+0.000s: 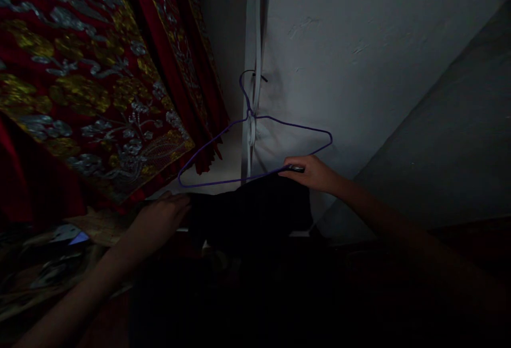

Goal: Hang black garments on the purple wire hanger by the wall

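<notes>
A purple wire hanger (pixel 213 139) hangs by its hook from a small dark peg (pixel 261 76) on the wall. A black garment (pixel 255 215) is stretched out just below the hanger's bottom bar; its kind is lost in the dark. My right hand (pixel 313 173) is closed on the garment's upper right edge, close against the bar. A small shiny piece (pixel 296 168) shows beside its fingers. Lower on the other side, my left hand (pixel 170 210) has its fingers curled around the garment's left end. Whether any cloth lies over the bar, I cannot tell.
A red curtain (pixel 99 92) with gold and silver embroidery fills the upper left. White cables (pixel 258 23) run down the pale wall (pixel 339 44) behind the hanger. Dim clutter, with a light-coloured sheet (pixel 80 237) on it, lies at lower left. The bottom is very dark.
</notes>
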Available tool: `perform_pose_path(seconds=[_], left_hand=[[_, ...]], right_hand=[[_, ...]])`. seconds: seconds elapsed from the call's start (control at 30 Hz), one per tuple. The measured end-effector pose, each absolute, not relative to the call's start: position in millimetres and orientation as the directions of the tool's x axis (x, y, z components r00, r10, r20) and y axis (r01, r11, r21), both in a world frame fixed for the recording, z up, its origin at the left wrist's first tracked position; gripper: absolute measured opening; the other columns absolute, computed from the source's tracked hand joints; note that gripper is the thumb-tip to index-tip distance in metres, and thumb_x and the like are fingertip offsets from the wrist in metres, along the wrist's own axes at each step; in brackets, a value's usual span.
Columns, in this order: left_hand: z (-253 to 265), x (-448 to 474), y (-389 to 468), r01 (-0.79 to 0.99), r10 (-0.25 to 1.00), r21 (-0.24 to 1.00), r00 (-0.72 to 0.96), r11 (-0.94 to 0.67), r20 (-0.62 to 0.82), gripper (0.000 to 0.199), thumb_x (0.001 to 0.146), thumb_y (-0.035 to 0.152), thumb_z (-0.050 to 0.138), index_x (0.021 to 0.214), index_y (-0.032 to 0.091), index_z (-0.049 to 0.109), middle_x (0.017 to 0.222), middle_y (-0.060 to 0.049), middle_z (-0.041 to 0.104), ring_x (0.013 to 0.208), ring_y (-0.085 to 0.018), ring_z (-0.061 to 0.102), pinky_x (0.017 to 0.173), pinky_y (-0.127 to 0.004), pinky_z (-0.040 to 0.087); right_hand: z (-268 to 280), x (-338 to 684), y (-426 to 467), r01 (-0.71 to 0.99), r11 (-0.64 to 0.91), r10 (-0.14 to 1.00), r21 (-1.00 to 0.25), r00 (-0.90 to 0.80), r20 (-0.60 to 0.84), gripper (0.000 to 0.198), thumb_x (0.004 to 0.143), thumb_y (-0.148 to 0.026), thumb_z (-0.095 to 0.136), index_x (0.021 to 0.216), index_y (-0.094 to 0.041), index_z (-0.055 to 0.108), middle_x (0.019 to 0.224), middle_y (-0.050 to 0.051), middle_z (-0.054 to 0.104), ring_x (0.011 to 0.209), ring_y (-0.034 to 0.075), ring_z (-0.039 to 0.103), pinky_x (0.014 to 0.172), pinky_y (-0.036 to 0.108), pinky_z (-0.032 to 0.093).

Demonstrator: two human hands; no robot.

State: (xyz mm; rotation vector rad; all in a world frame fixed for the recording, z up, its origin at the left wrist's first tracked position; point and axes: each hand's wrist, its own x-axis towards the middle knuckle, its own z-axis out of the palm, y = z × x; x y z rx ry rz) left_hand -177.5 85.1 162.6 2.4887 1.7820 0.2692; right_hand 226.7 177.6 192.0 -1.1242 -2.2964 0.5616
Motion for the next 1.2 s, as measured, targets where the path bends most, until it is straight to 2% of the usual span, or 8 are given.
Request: perform_pose_path(seconds=[0.13, 0.27, 0.43, 0.6, 0.8, 0.97, 1.1, 1.2], left_hand=[[175.7, -177.5, 86.4, 0.917, 0.920, 0.172, 0.317, -0.359, 0.233, 0.037, 0.100, 0.029, 0.038, 0.109, 0.017, 0.072, 0.128, -0.015, 0.069, 0.114, -0.030, 0.066, 0.106, -0.043, 0.047], [181.1, -183.1, 78.1, 0.942, 0.941, 0.198, 0.216, -0.271, 0.260, 0.039, 0.100, 0.034, 0.039, 0.110, 0.019, 0.074, 0.141, -0.013, 0.064, 0.114, -0.034, 0.068, 0.103, -0.046, 0.050], [186.0, -186.0, 71.2, 0.945, 0.939, 0.203, 0.195, -0.258, 0.283, 0.039, 0.099, 0.032, 0.040, 0.108, 0.019, 0.075, 0.127, -0.013, 0.072, 0.113, -0.033, 0.069, 0.103, -0.045, 0.050], [199.1, -175.3, 79.0, 0.930, 0.891, 0.229, 0.173, -0.287, 0.419, 0.039, 0.099, 0.034, 0.041, 0.106, 0.017, 0.075, 0.117, -0.012, 0.076, 0.106, -0.030, 0.071, 0.098, -0.041, 0.052], [232.7, -160.9, 93.1, 0.924, 0.818, 0.317, -0.007, -0.215, 0.575, 0.037, 0.100, 0.037, 0.047, 0.113, 0.019, 0.075, 0.117, -0.009, 0.077, 0.102, -0.029, 0.073, 0.089, -0.038, 0.053], [224.5, -159.7, 104.9, 0.823, 0.896, 0.507, 0.007, -0.257, 0.444, 0.034, 0.097, 0.046, 0.052, 0.105, 0.019, 0.069, 0.089, -0.005, 0.075, 0.080, -0.024, 0.069, 0.075, -0.035, 0.050], [162.8, -147.6, 97.1, 0.694, 0.859, 0.690, -0.209, -0.207, 0.468, 0.024, 0.097, 0.044, 0.049, 0.099, 0.021, 0.056, 0.082, -0.002, 0.063, 0.074, -0.020, 0.061, 0.070, -0.032, 0.046], [99.3, -109.7, 82.1, 0.481, 0.937, 0.844, -0.119, -0.236, 0.329, 0.023, 0.100, 0.043, 0.045, 0.094, 0.022, 0.053, 0.078, 0.000, 0.060, 0.073, -0.019, 0.059, 0.070, -0.030, 0.047]], right_hand=[[191.7, 229.2, 175.7, 0.623, 0.580, 0.811, -0.525, -0.501, 0.302, 0.036, 0.090, -0.052, 0.063, 0.077, -0.019, 0.064, 0.067, -0.001, 0.057, 0.064, 0.014, 0.051, 0.061, 0.028, 0.036], [192.5, 229.8, 169.7, 0.630, 0.572, 0.818, -0.525, -0.488, 0.306, 0.038, 0.094, -0.055, 0.058, 0.080, -0.020, 0.064, 0.064, -0.003, 0.054, 0.060, 0.013, 0.048, 0.060, 0.028, 0.034], [191.7, 224.8, 166.3, 0.611, 0.574, 0.817, -0.544, -0.467, 0.337, 0.046, 0.097, -0.056, 0.052, 0.067, -0.020, 0.054, 0.060, -0.004, 0.041, 0.057, 0.012, 0.040, 0.058, 0.028, 0.031], [192.7, 225.2, 166.7, 0.631, 0.580, 0.814, -0.515, -0.469, 0.342, 0.045, 0.097, -0.055, 0.052, 0.068, -0.020, 0.055, 0.062, -0.002, 0.046, 0.059, 0.012, 0.042, 0.058, 0.028, 0.031], [198.9, 224.4, 158.7, 0.611, 0.600, 0.800, -0.516, -0.469, 0.375, 0.047, 0.096, -0.055, 0.053, 0.066, -0.020, 0.056, 0.060, -0.002, 0.047, 0.060, 0.013, 0.046, 0.061, 0.028, 0.034], [200.5, 215.1, 144.7, 0.568, 0.597, 0.800, -0.566, -0.474, 0.368, 0.048, 0.097, -0.056, 0.050, 0.065, -0.020, 0.052, 0.061, -0.002, 0.045, 0.061, 0.013, 0.046, 0.060, 0.028, 0.034], [201.8, 210.1, 140.7, 0.568, 0.579, 0.813, -0.584, -0.451, 0.368, 0.047, 0.098, -0.055, 0.050, 0.065, -0.021, 0.048, 0.061, -0.003, 0.041, 0.059, 0.012, 0.043, 0.060, 0.029, 0.032], [202.8, 208.2, 141.6, 0.578, 0.568, 0.821, -0.586, -0.442, 0.361, 0.049, 0.097, -0.057, 0.050, 0.064, -0.021, 0.046, 0.061, -0.003, 0.040, 0.060, 0.012, 0.042, 0.060, 0.029, 0.031]])
